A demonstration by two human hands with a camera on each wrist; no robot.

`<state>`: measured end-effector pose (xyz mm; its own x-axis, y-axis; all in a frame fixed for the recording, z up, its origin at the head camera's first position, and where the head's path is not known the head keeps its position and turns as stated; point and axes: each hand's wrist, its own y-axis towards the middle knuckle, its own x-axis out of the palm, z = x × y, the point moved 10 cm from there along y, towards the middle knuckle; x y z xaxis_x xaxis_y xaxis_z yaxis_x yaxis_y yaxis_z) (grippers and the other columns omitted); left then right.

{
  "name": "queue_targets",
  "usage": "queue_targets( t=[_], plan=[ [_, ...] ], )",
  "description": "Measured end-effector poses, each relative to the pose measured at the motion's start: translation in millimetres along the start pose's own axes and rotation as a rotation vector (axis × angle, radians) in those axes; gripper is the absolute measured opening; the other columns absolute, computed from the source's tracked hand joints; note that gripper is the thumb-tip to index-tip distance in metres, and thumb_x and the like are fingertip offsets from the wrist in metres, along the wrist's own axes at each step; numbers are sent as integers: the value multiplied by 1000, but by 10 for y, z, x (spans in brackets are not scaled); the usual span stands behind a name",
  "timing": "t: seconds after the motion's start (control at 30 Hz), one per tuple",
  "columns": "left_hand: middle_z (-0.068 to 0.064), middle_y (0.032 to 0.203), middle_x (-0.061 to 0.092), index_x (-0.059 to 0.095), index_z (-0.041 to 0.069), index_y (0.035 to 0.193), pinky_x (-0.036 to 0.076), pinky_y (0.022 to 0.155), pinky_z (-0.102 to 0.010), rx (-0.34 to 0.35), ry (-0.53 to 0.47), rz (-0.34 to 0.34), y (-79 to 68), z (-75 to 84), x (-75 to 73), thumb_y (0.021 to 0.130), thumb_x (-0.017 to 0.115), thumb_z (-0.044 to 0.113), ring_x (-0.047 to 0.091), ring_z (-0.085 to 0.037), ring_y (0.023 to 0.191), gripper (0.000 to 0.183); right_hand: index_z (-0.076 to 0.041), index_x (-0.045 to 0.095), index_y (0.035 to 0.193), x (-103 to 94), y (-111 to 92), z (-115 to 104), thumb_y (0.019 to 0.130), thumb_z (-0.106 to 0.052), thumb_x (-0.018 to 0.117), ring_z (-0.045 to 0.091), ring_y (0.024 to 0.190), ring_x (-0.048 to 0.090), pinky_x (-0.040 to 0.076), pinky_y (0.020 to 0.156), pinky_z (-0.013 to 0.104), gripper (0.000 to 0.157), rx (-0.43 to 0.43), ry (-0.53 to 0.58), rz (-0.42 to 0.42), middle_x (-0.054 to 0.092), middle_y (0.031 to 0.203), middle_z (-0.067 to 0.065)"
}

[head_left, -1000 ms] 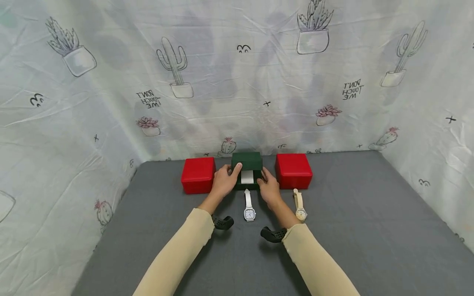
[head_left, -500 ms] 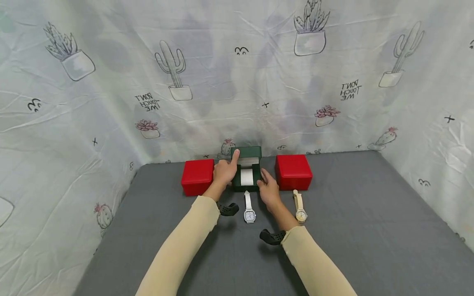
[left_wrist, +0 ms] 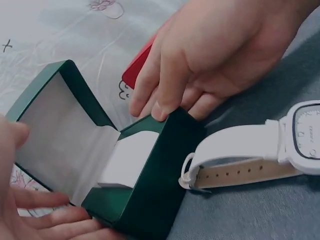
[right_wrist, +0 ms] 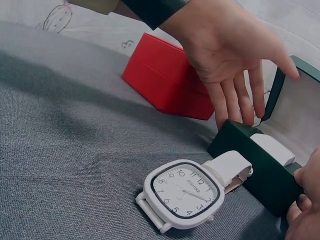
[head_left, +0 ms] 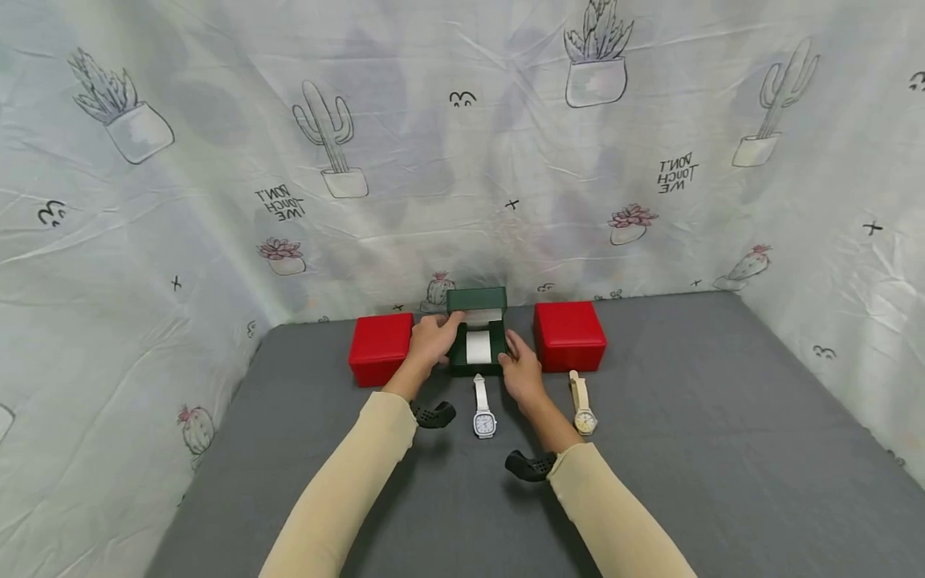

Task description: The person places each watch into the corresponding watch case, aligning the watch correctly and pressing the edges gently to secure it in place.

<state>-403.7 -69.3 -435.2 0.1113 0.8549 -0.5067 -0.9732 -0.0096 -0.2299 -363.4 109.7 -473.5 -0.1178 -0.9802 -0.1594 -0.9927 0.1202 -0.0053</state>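
The green box (left_wrist: 162,180) stands open on the grey table (head_left: 723,441), a white cushion (left_wrist: 129,159) inside. The left hand (head_left: 429,339) is spread, fingers straight along the box's left side; the right hand (head_left: 523,371) pinches its front right corner. A white watch (head_left: 485,424) lies just in front. Red boxes (head_left: 570,335) flank both hands; a cream watch (head_left: 585,421) lies to the right.

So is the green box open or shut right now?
Open. The lid of the green box stands raised at the back, showing its pale lining and the white cushion inside.
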Motion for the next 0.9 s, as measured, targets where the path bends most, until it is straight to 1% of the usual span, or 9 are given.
queue_targets(
  t=[0.13,0.2,0.27,0.43,0.5,0.6,0.7,0.77,0.9],
  plan=[
    [-12,142,49,44,11,144,58,82,-45,35,-105,-59,-16,-2,30,91,48,63,56,-33,122,74,-2,35,148,-8,1,-4,97,0,50,30,141,37,34,114,44,54,0,2,5,40,151,17],
    [-12,142,49,43,12,144,57,84,-46,43,-121,-79,-22,-8,47,90,46,67,56,-33,123,77,-2,35,148,-20,-1,-8,97,1,50,29,142,37,34,114,43,54,2,3,12,40,151,16],
    [-12,140,50,44,12,143,58,81,-44,44,-104,-70,-20,-8,37,89,42,71,56,-33,123,80,-3,35,148,-13,-4,-8,97,1,50,29,142,37,34,114,43,54,5,6,7,40,151,16],
    [-15,127,57,51,7,136,60,65,-38,15,-15,22,37,14,-64,88,34,76,61,-32,108,85,-3,35,148,32,-18,-10,97,0,50,28,141,38,34,114,42,53,7,6,-12,41,151,17],
    [-15,121,59,55,6,131,60,63,-37,5,2,42,58,28,-92,90,37,72,64,-31,100,79,-3,35,148,46,-18,-13,97,0,50,28,142,37,33,114,43,53,2,6,-15,40,151,16],
    [-13,120,60,58,7,127,60,66,-36,13,62,19,69,53,-69,93,46,61,66,-29,94,65,-4,36,148,42,-23,-21,97,-1,50,27,141,38,34,114,42,53,-1,-9,-3,40,152,15],
    [-12,120,63,59,8,125,59,75,-37,76,186,-26,52,109,-9,92,56,50,66,-27,95,53,-4,35,148,30,-21,-39,97,-1,50,27,141,38,34,114,43,53,-12,-42,9,40,152,14],
    [-13,122,64,60,7,126,56,84,-40,161,281,-45,24,184,32,91,61,42,65,-28,103,49,-3,35,148,24,-16,-46,97,-1,50,27,141,38,34,115,42,53,-13,-51,14,40,152,13],
    [-13,131,60,59,7,130,48,100,-46,328,482,-85,-45,342,154,87,71,29,56,-30,121,50,-1,34,148,37,7,-43,97,2,50,28,142,37,32,116,41,54,-14,-9,5,39,152,15]
  ],
)
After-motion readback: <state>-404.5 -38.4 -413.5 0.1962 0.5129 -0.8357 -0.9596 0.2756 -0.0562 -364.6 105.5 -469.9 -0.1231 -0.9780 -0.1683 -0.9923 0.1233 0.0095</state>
